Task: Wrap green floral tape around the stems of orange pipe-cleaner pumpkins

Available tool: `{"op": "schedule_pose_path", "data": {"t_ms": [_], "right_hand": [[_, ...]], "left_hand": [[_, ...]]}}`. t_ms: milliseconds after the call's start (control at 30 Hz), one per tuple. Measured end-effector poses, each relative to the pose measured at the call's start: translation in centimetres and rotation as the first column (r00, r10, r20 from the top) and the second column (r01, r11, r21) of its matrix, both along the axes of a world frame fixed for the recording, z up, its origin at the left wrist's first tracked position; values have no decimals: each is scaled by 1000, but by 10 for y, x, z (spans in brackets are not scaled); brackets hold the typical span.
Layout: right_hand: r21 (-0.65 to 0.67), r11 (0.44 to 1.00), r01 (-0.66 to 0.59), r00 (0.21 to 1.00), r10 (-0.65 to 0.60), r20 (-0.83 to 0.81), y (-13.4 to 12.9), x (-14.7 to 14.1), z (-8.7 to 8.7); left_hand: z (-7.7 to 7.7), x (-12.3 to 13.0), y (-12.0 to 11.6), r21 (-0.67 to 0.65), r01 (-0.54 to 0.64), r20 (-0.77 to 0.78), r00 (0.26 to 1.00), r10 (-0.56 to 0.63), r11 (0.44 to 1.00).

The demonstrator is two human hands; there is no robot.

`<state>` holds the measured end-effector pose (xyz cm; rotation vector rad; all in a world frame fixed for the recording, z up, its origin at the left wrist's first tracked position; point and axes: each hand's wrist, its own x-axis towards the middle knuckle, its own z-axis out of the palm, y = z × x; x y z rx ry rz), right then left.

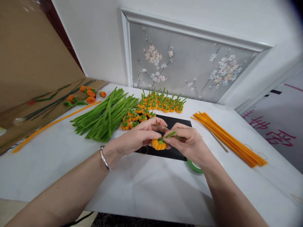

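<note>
A small orange pumpkin (158,144) made of fuzzy stems is held over a black mat (174,153). My left hand (144,134) has its fingers closed on the pumpkin from the left and behind. A short green stem (170,134) sticks out from the pumpkin's top, pinched between the thumb and fingers of my right hand (187,138). Part of a roll of green tape (194,166) shows beneath my right wrist. Behind my hands stand many finished pumpkins (165,104) with upright green stems, and nearer ones (134,117) with flat green tops.
Green fuzzy stems (106,113) lie in a pile on the left of the white table (142,192). An orange bundle (229,138) lies at the right beside a thin stick. One long orange stem (56,121) and orange flowers (90,93) are at the left, near cardboard (35,56).
</note>
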<state>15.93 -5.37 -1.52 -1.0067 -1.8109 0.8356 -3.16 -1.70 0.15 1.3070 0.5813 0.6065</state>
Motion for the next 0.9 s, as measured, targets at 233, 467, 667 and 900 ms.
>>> {"op": "schedule_pose_path", "data": {"t_ms": [233, 467, 667, 900], "right_hand": [[223, 955, 195, 978, -208, 35, 0, -1, 5], [382, 902, 202, 966, -248, 73, -4, -1, 9], [464, 877, 125, 982, -178, 71, -6, -2, 8], [372, 910, 180, 976, -212, 46, -4, -5, 2]], "left_hand": [[3, 3, -4, 213, -90, -27, 995, 98, 973], [-6, 5, -2, -91, 27, 120, 993, -16, 996], [-3, 5, -6, -256, 117, 156, 985, -79, 959], [-7, 11, -10, 257, -178, 136, 980, 147, 950]]}}
